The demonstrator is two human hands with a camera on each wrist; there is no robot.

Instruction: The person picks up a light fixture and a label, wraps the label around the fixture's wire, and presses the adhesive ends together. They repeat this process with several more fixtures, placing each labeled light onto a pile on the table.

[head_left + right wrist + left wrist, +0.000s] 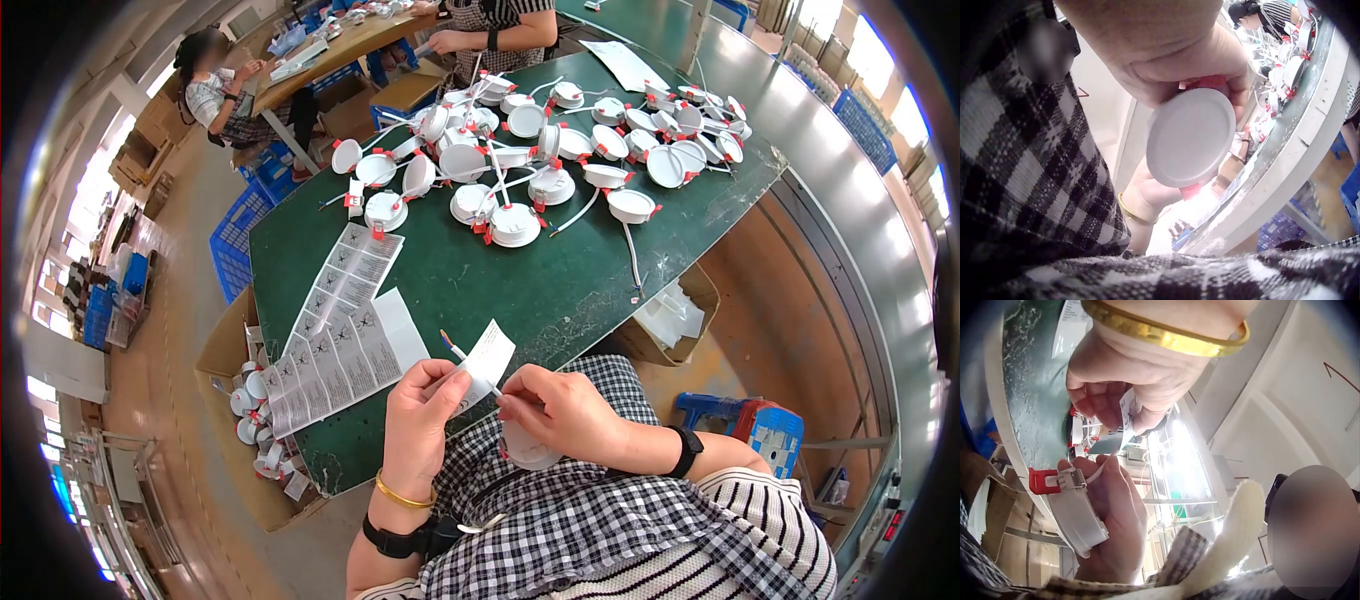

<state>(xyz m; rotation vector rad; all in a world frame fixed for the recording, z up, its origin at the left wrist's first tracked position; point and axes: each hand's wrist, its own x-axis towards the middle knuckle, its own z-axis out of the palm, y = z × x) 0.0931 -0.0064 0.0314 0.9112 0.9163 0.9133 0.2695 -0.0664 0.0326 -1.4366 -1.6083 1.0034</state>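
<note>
My left hand (418, 412) pinches a white printed label (489, 354) between thumb and fingers. The label lies against the white cable of a downlight, whose bared cable end (452, 346) sticks out beyond it. Thumb and fingertips of my right hand (572, 412) pinch the cable on the near side of the label. Under that hand hangs the round white downlight (1191, 139), its flat face showing in the right wrist view. A red spring clip (1044, 481) stands out from its rim in the left wrist view.
Sheets of printed labels (340, 362) lie on the green table (450, 262) ahead. Many downlights (515, 224) with loose cables are heaped further back. Cartons stand below the table, a left one with downlights (245, 400). Other people sit at the far tables.
</note>
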